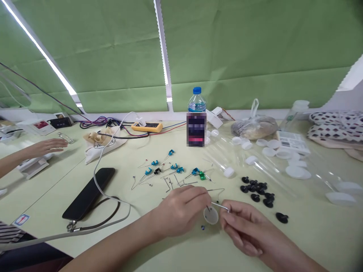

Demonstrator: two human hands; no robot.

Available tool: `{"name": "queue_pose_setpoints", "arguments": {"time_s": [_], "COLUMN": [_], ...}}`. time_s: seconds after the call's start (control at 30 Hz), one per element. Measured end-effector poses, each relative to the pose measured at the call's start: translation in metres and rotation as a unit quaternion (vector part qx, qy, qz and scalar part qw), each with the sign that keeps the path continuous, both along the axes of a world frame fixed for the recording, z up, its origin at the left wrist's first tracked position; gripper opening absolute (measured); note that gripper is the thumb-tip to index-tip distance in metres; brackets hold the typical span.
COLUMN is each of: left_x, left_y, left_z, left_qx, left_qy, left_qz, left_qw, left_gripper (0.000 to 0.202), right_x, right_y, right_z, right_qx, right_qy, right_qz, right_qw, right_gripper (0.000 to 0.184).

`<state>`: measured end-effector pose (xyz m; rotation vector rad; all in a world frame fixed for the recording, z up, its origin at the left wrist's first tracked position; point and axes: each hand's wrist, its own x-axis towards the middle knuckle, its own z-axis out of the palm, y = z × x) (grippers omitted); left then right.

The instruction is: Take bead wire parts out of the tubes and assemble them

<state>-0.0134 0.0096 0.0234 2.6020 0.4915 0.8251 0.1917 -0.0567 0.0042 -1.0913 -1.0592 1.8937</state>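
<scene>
Over the table's front middle, my left hand (181, 209) has its fingers closed in a pinch; whatever is between the fingertips is mostly hidden. My right hand (246, 230) grips the bent end of a thin metal hex key (219, 206), whose long arm reaches toward my left fingertips. Under the key lies a round whitish cap (210, 216) with tiny dark bits on it. A small dark piece (203, 227) rests just in front of the cap. Beyond my left hand are several blue metal clamps with thin wires (180, 170), a green one (202, 175) and loose hex keys (167, 184).
Black knobs (261, 188) and clear tubes with white caps (269, 170) lie to the right. A bottle (196, 102) stands at the back. Leftward are a black phone (89, 193), a cable (98, 177), a power strip (146, 127) and another person's hand (48, 146).
</scene>
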Motion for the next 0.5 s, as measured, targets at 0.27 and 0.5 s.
{"name": "queue_pose_setpoints", "arguments": {"time_s": [0.27,0.5], "left_x": [0.009,-0.004], "left_y": [0.002,-0.002], "left_z": [0.012,0.000], "left_qx": [-0.312,0.078], "left_qy": [-0.034,-0.011], "left_qz": [0.055,-0.019], "left_qw": [0.948,0.997], "left_gripper": [0.021,0.033], "right_x": [0.012,-0.004], "right_y": [-0.005,0.000], "right_z": [-0.005,-0.001], "right_qx": [0.422,-0.137], "right_qy": [-0.383,0.055], "right_qz": [-0.160,0.005], "right_qw": [0.806,0.989], "right_gripper": [0.033,0.065]}}
